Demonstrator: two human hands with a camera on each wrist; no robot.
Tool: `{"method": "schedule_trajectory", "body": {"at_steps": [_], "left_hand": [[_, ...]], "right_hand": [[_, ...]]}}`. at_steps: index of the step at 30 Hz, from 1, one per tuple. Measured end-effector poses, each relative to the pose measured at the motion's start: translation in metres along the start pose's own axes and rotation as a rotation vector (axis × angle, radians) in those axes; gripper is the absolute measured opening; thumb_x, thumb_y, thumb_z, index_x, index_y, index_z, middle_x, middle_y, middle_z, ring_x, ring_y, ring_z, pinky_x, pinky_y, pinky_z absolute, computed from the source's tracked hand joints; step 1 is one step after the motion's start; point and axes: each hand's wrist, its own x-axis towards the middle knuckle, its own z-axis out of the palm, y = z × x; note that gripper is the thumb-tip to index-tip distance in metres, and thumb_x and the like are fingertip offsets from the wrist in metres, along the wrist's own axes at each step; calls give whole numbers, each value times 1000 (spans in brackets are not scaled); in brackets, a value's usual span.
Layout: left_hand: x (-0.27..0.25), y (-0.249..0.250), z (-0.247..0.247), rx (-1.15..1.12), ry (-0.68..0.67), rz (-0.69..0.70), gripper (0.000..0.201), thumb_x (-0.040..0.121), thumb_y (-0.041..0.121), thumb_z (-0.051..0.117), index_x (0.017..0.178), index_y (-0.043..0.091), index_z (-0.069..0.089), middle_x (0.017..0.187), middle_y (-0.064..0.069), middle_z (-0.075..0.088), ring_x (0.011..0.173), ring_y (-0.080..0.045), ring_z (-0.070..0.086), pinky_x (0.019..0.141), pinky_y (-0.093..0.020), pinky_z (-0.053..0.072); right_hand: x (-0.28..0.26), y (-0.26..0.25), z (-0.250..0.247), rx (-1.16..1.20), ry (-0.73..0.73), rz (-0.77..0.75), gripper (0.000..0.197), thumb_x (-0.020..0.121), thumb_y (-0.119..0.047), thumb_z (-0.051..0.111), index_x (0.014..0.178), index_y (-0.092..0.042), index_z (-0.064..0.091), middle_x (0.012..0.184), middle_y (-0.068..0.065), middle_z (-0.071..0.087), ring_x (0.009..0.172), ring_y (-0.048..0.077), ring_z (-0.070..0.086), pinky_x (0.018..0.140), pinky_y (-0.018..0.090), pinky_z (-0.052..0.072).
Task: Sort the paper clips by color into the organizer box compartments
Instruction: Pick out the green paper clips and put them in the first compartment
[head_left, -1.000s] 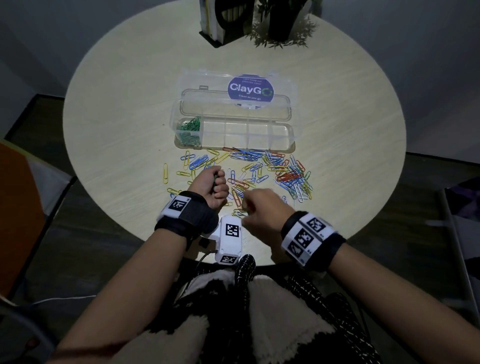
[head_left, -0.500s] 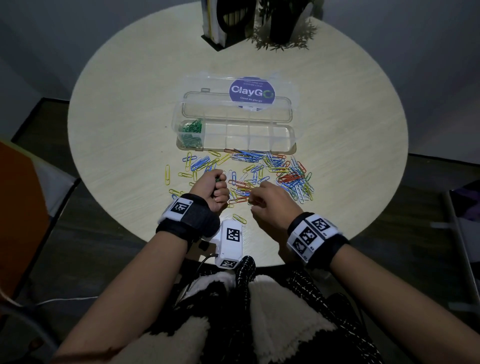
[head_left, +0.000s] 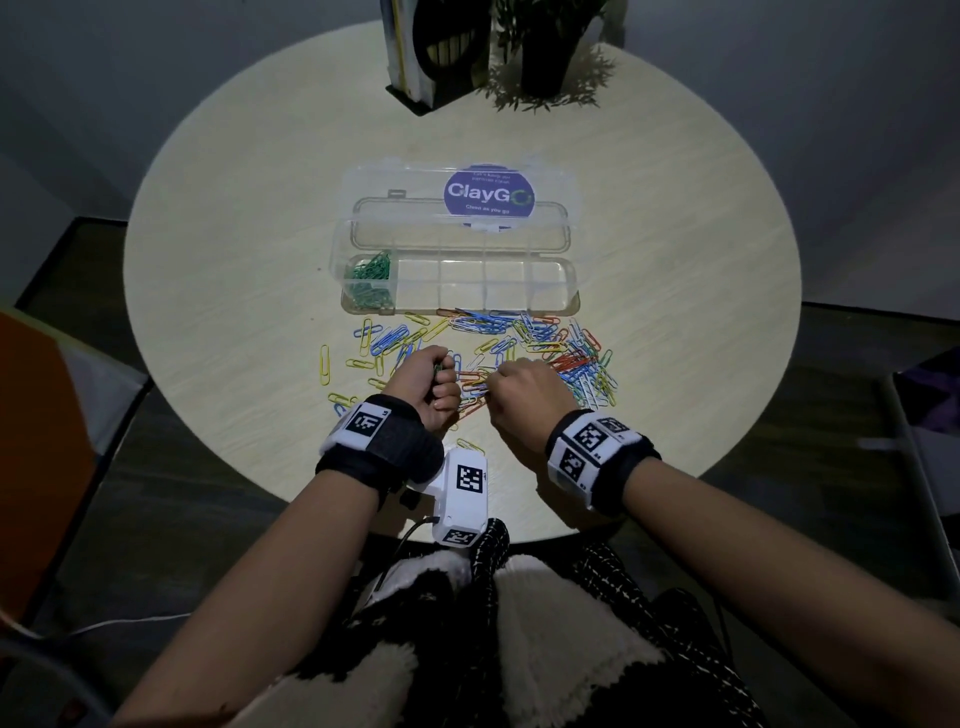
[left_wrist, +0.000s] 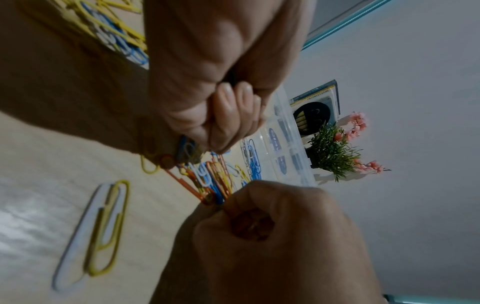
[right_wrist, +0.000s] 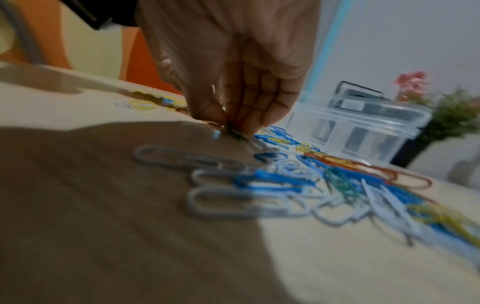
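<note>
At frame centre, the fisted left hand (head_left: 427, 383) clutches green clips (head_left: 438, 370) and the right hand (head_left: 524, 396) pinches one from the scattered pile (head_left: 550, 348), below the organizer box (head_left: 563, 291) on the bench (head_left: 234, 249).

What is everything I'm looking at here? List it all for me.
Table: one, pale wood, round.
Organizer box: one, clear plastic, table centre, lid open behind it.
Label: one, purple, on the lid.
Green clips: a heap, in the box's leftmost compartment.
Loose clips: many, blue, yellow, white, orange, a few green, scattered in front of the box.
Book holder: one, black, far edge.
Plant: one, green with pink flowers, beside the holder.
Wrist cameras: two, white with black markers.
Left hand: fisted around dark green clips.
Right hand: pinching a clip in the pile.
</note>
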Motion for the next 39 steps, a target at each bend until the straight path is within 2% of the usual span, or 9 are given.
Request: {"method": "schedule_trajectory", "body": {"at_steps": [2, 6, 10, 13, 17, 19, 24, 33, 39], "left_hand": [[2, 1, 2, 8, 16, 11, 38, 100, 21, 30, 63, 15, 35, 30, 4, 31, 20, -5, 26, 23, -11, 15], [9, -2, 8, 11, 65, 35, 38, 100, 19, 31, 65, 10, 42, 32, 2, 43, 23, -8, 41, 29, -9, 27], [12, -6, 22, -22, 6, 24, 39, 101, 19, 32, 69, 3, 50, 38, -6, 56, 30, -12, 55, 38, -14, 46], [11, -7, 33, -85, -88, 2, 35, 99, 12, 32, 74, 0, 54, 47, -10, 63, 38, -16, 62, 39, -21, 53], [16, -6, 45, 26, -70, -45, 39, 101, 22, 32, 70, 6, 50, 39, -4, 55, 30, -10, 52, 31, -11, 40], [20, -3, 48, 85, -56, -76, 42, 101, 25, 29, 64, 11, 43, 34, 0, 45, 24, -7, 42, 26, -8, 27], [24, 0, 56, 145, -67, -85, 40, 100, 26, 28, 62, 17, 36, 33, 6, 34, 22, -5, 28, 25, -9, 15], [30, -5, 67, 182, -77, -98, 38, 99, 24, 30, 62, 17, 35, 33, 7, 31, 22, -5, 25, 24, -10, 15], [32, -4, 68, 180, -76, -93, 39, 99, 24, 30, 62, 16, 36, 33, 6, 32, 22, -5, 25, 24, -9, 15]], "right_hand": [[0, 9, -2, 313, 119, 149, 15, 82, -9, 53, 84, 0, 65, 87, 14, 59, 87, 29, 56, 71, 32, 39], [-2, 20, -19, 768, 328, 340, 12, 81, -3, 55, 72, -6, 63, 70, 4, 57, 70, 17, 51, 56, 9, 34], [-1, 13, -34, 819, 307, 308, 11, 84, -5, 56, 82, -4, 66, 77, 12, 64, 73, 16, 53, 65, 19, 36], [0, 8, -38, 784, 312, 269, 12, 84, -9, 61, 88, -2, 70, 86, 13, 70, 78, 13, 54, 62, 15, 32], [-5, 28, -48, 865, 469, 399, 12, 84, -7, 61, 86, 0, 71, 85, 15, 72, 76, 14, 57, 63, 7, 38], [-7, 54, -44, 856, 506, 565, 13, 83, -5, 58, 84, 1, 70, 87, 18, 72, 80, 20, 60, 75, 22, 43], [-16, 105, -18, 698, 255, 1001, 17, 79, -15, 58, 84, 0, 62, 101, 25, 64, 90, 35, 57, 69, 28, 39], [-11, 95, -9, 577, 97, 916, 22, 90, -5, 44, 99, 6, 60, 111, 26, 60, 104, 39, 56, 74, 32, 40], [-16, 94, -14, 555, 132, 915, 23, 89, -13, 57, 100, 7, 58, 113, 26, 58, 106, 39, 54, 80, 36, 45]]}}
